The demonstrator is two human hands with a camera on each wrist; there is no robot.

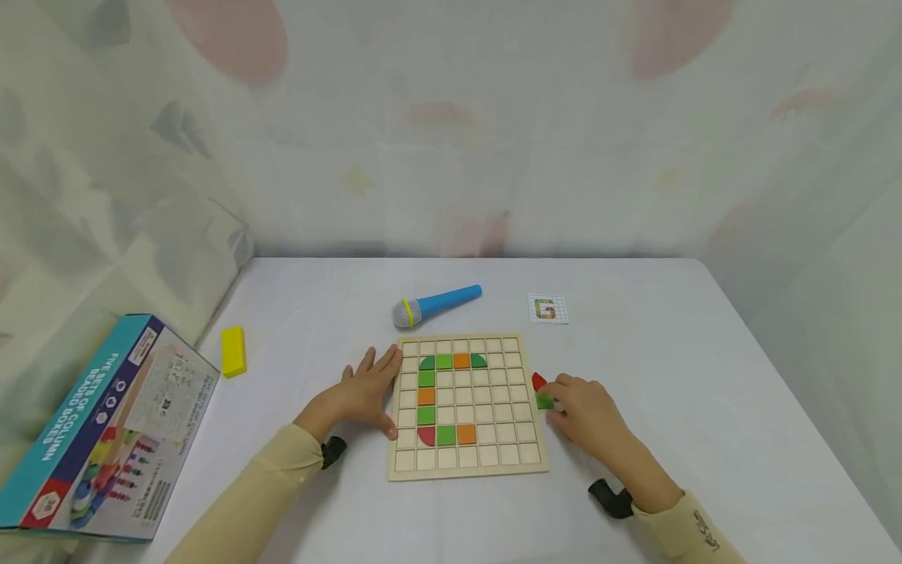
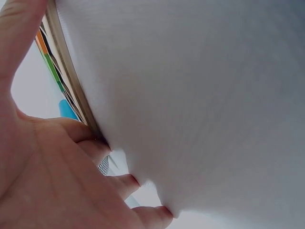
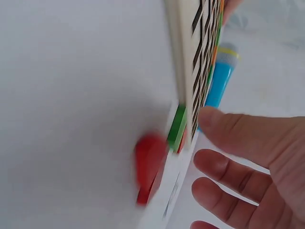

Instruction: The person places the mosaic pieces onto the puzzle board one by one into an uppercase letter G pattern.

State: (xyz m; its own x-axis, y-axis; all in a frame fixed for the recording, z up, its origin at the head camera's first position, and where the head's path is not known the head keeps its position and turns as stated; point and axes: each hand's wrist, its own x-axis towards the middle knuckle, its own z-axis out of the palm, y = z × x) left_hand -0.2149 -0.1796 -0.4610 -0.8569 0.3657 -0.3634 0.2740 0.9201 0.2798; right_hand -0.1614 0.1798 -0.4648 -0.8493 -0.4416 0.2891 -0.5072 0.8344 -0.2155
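Note:
A wooden grid board (image 1: 468, 472) lies in the middle of the table. Green, orange and red tiles fill some of its cells in a C-like outline. My left hand (image 1: 362, 397) has its fingers spread, with thumb and fingertips along the board's left edge; the left wrist view shows that edge (image 2: 71, 71) against the hand. Just off the board's right side, my right hand (image 1: 583, 411) is over a green tile (image 1: 544, 401) and a red piece (image 1: 539, 381). In the right wrist view its thumb and fingers stand apart, near a green tile (image 3: 177, 125) and a blurred red piece (image 3: 150, 160).
Behind the board lies a blue toy microphone (image 1: 440, 304), with a small pattern card (image 1: 547, 309) to its right. A yellow block (image 1: 233, 351) is at the table's left. A large printed toy box (image 1: 120, 431) stands at the left edge.

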